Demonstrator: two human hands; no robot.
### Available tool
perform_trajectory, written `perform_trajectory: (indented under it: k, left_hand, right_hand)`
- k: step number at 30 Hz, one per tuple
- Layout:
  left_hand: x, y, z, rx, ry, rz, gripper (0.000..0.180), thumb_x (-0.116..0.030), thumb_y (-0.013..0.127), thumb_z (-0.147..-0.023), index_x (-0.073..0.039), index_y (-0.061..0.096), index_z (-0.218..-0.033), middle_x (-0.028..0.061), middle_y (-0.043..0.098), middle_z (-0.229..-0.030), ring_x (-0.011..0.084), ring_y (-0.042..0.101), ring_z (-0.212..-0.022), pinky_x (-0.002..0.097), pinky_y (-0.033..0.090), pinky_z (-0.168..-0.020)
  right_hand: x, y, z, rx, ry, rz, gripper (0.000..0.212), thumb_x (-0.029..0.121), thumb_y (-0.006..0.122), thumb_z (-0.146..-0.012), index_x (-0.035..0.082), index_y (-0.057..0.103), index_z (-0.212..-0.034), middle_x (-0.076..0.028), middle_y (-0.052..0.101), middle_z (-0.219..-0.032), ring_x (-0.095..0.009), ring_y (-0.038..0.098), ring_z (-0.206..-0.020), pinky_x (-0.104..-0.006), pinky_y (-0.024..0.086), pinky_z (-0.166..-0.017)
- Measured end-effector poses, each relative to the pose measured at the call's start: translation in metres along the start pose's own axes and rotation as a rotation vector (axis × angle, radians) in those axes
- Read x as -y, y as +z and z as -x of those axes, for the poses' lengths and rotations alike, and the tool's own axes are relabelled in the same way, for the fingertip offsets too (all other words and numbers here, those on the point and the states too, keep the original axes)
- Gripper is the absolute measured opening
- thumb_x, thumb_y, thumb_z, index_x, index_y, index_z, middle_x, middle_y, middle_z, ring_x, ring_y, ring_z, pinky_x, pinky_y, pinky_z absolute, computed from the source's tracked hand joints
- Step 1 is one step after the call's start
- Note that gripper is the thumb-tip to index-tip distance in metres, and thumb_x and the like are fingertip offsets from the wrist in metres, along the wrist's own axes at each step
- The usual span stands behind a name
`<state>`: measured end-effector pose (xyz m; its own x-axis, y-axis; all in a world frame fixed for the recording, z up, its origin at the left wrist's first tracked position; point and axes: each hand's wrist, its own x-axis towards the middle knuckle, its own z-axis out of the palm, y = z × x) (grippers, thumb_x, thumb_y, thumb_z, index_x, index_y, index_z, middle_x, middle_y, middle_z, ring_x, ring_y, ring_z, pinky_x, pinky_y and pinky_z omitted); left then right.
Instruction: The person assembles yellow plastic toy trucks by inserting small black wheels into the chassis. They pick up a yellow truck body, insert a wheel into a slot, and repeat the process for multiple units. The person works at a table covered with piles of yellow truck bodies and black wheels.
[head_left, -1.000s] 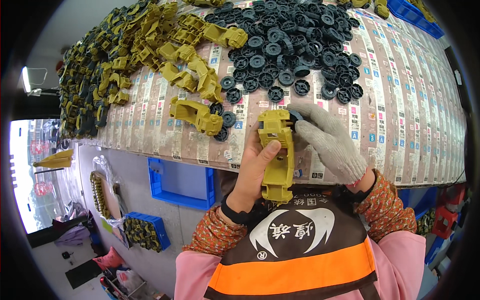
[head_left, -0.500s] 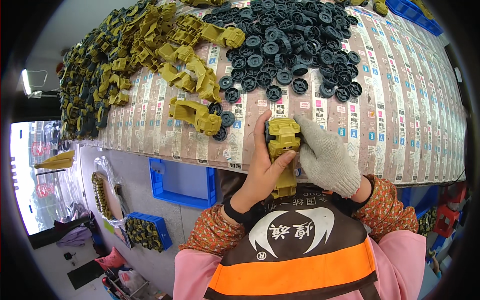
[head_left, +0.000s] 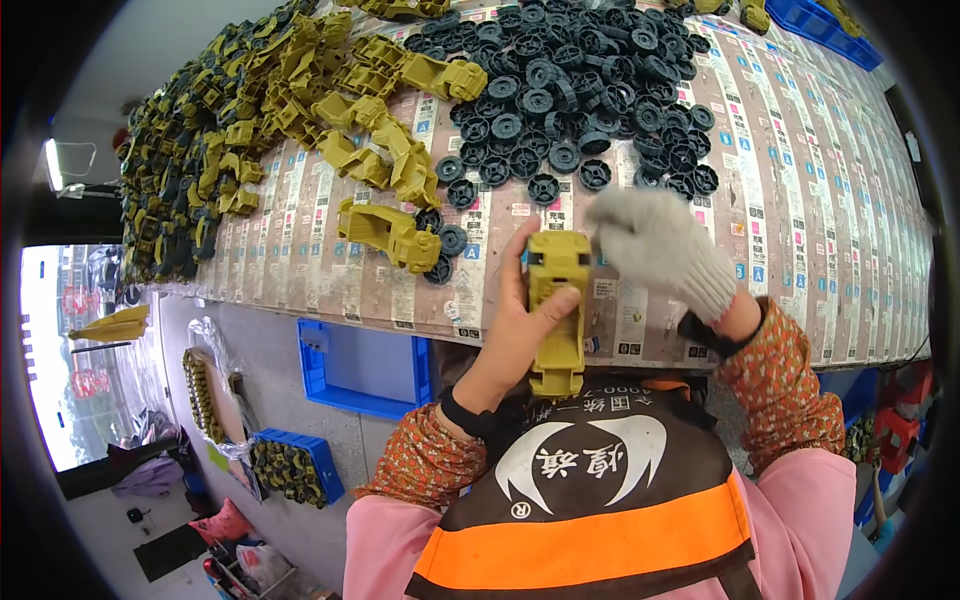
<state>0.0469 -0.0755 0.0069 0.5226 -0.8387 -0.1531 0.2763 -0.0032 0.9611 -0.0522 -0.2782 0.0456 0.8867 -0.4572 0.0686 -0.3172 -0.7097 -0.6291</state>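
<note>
In the head view, the bare left hand point(head_left: 518, 335) has its grip closed round a yellow vehicle body point(head_left: 565, 338), thumb across the upper face and fingers along the far side; the body is held lengthwise over the near edge of the table point(head_left: 800, 220), its lower end in front of the dark apron point(head_left: 590, 490). The gloved right hand point(head_left: 665, 245) is raised just beside the body's upper end, fingers bent and blurred, and I cannot tell whether its grip holds anything. The body looks like moulded plastic, so it should be light and stiff, smooth without being very slippery, and hard to damage except perhaps at thin edges. The long sides near the middle seem the best place to take hold, leaving both ends free. The table is covered with pale and brown printed strips; dark wheels point(head_left: 536, 102) lie heaped beyond the hands, and yellow pieces point(head_left: 285, 75) are piled to the left. Below the table, on the left, are a blue crate point(head_left: 418, 372) and a smaller blue bin point(head_left: 328, 470) filled with yellow and dark pieces. A bright window point(head_left: 50, 365) stands at the far left, and a red stool point(head_left: 898, 437) shows at the right.
</note>
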Motion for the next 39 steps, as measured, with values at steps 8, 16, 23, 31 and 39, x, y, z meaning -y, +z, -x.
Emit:
perform_trajectory:
  k: [8,16,23,31,39]
  left_hand:
    - [-0.014,-0.012,0.006,-0.195,-0.142,0.462,0.051,-0.02,0.068,-0.107,-0.016,0.043,-0.151,0.0038,0.062,-0.126,0.0169,0.067,-0.109,0.0356,0.061,-0.091]
    - [-0.009,-0.019,0.007,-0.286,-0.072,0.498,0.038,-0.032,0.066,-0.108,-0.012,0.056,-0.138,0.0041,0.069,-0.114,0.0159,0.071,-0.097,0.0321,0.06,-0.083]
    - [-0.017,-0.006,-0.002,-0.321,-0.01,0.523,0.035,-0.028,0.067,-0.107,-0.012,0.055,-0.137,0.0042,0.068,-0.11,0.017,0.071,-0.095,0.0336,0.061,-0.081]
    - [-0.018,0.003,-0.003,-0.392,0.14,0.373,0.041,-0.021,0.067,-0.106,-0.011,0.049,-0.142,0.0055,0.063,-0.12,0.0172,0.068,-0.103,0.0337,0.061,-0.086]
    - [-0.025,0.005,-0.003,-0.447,0.29,0.213,0.082,0.002,0.069,-0.098,-0.009,0.025,-0.167,0.0084,0.047,-0.153,0.0186,0.052,-0.131,0.0355,0.041,-0.116]
  right_hand:
    - [-0.017,0.014,-0.05,-0.072,-0.001,0.452,0.026,0.03,0.072,-0.094,0.005,0.067,-0.096,-0.015,0.069,-0.096,-0.039,0.07,-0.094,-0.0508,0.056,-0.08]
    - [0.013,0.011,-0.011,0.084,-0.055,-0.074,0.024,0.021,0.069,-0.093,0.003,0.061,-0.107,-0.023,0.07,-0.097,-0.042,0.072,-0.093,-0.051,0.056,-0.081]
    - [0.047,0.01,0.049,0.205,0.06,-0.531,0.026,0.008,0.065,-0.097,0.002,0.063,-0.122,-0.022,0.073,-0.1,-0.041,0.074,-0.094,-0.0452,0.058,-0.081]
    - [0.058,0.015,0.067,0.113,0.047,-0.52,0.03,0.006,0.065,-0.097,0.003,0.062,-0.127,-0.022,0.073,-0.101,-0.042,0.074,-0.091,-0.0471,0.057,-0.078]
    - [0.059,0.018,0.074,0.044,-0.048,-0.442,0.036,0.002,0.061,-0.092,0.003,0.06,-0.128,-0.025,0.071,-0.099,-0.048,0.072,-0.094,-0.0516,0.057,-0.077]
